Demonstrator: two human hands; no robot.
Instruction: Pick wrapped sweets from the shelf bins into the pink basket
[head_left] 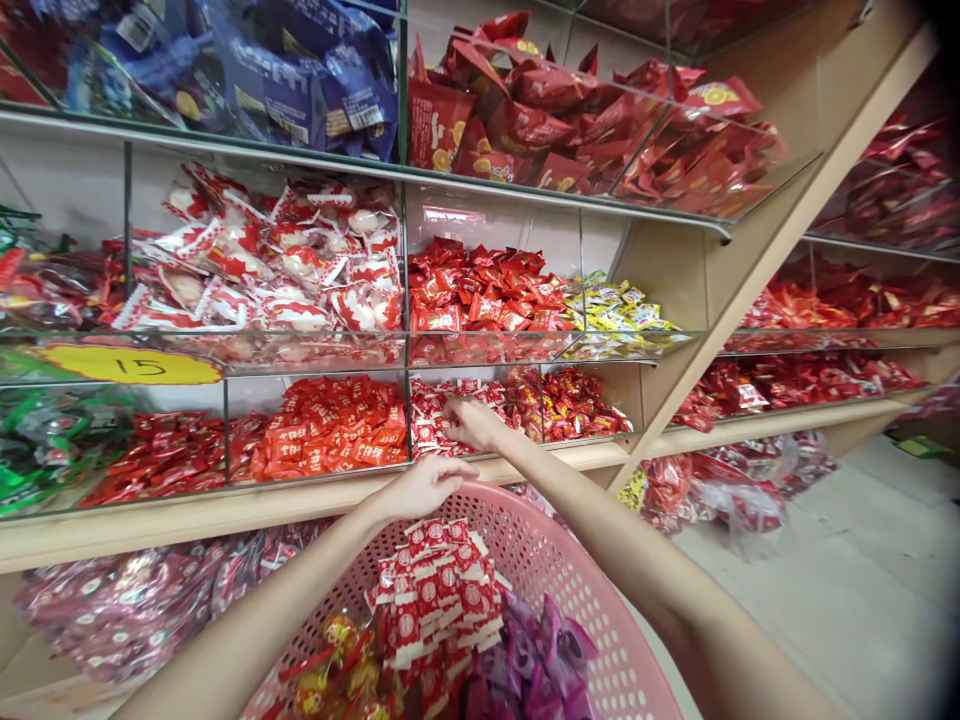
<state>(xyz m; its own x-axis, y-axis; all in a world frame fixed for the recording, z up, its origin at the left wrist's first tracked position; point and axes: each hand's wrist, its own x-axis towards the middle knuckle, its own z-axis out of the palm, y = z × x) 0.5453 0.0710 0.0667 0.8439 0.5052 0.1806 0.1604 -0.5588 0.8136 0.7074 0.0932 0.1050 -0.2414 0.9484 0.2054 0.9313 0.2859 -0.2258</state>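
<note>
My left hand (427, 486) is closed over the far rim of a pink perforated basket (600, 640) and holds it up in front of the shelves. The basket carries red-and-white wrapped candies (435, 600), purple wrapped sweets (536, 655) and yellow-red ones (337, 670). My right hand (471, 420) reaches into a glass shelf bin of red-and-white candies (431, 415), fingers curled down among the wrappers. What they grip is hidden.
Tiered glass bins of packaged sweets fill the wooden rack: orange-red candies (330, 435), white-red packs (262, 260), red packs (480, 290), yellow ones (615, 305), blue bags (300, 70). A yellow "15" price tag (131, 365) sits at left. Bagged stock lies under the rack. Grey floor (862, 580) at right.
</note>
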